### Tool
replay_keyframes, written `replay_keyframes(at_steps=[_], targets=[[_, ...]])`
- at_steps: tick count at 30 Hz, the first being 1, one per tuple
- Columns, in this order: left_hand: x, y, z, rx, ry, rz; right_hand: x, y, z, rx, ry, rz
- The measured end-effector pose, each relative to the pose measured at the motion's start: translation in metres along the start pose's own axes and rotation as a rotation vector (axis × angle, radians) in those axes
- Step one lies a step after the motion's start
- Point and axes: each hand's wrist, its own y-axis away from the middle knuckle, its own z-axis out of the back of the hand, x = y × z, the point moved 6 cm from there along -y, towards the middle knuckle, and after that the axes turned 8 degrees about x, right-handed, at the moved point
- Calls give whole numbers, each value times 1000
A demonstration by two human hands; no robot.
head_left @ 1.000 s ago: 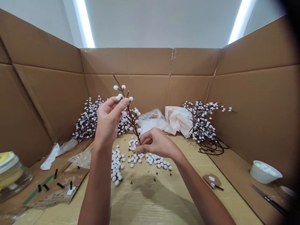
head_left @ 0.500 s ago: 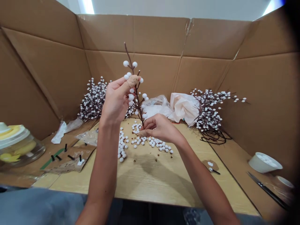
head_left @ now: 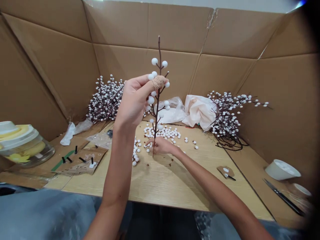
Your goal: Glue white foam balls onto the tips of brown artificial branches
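**Your left hand (head_left: pixel 133 101) and right hand (head_left: pixel 162 146) on a white-berried stem (head_left: pixel 157 110), upright above the counter (head_left: pixel 190 186).**
Your bandaged left finger (head_left: pixel 159 82) presses the stem among its upper berries, and your right fingers (head_left: pixel 151 142) close on its lower part. Loose white berries (head_left: pixel 162 132) lie scattered on the counter around your right hand. Heaped berry branches (head_left: pixel 106 100) and a second heap (head_left: pixel 226 115) stand against the cardboard wall (head_left: pixel 150 26).
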Motion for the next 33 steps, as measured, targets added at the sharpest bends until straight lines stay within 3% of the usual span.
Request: replay_keyframes(at_steps=[4,9,13,17,21,25,33], targets=[[-2,4,-9,46,45,38,4,-8,-14,1,55,41],[-3,5,-17,122,61,36,11,-6,-9,-43,42,96],[-1,5,-19,143,24,31,29,15,30,-165,-152,152],[1,5,-24,193,1,2,53,62,98,-434,-712,399],[4,5,-33,275,-16,0,70,112,144,-723,-828,541],[7,5,-39,284,-42,28,83,140,157,-847,-782,605],[10,10,-57,334,-4,18,92,156,159,-836,-826,671]])
